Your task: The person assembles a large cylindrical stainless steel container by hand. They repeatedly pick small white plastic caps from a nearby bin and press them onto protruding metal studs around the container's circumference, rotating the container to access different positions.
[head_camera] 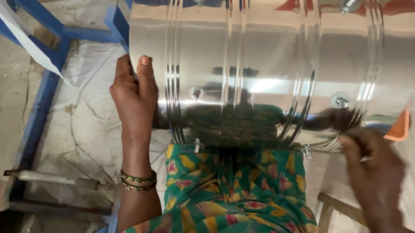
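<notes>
A large shiny steel drum [275, 50] lies on its side across my lap, ribbed with raised rings and studded with several bolts. My left hand [134, 99] presses flat against the drum's left end, thumb up along its rim. My right hand [372, 165] is blurred at the drum's lower right, fingers pinched near a small bolt [307, 152] on the underside; what it holds is too blurred to tell. Another bolt with a washer [341, 101] sits just above that hand. Green and gold bangles circle my left wrist [138, 181].
A blue metal frame [41, 84] stands to the left on the concrete floor, with white plastic sheeting [84, 116] inside it. A metal rod [55, 179] lies across the frame's lower bar. A wooden stool edge [334, 208] is at lower right. An orange piece [400, 128] shows behind the drum.
</notes>
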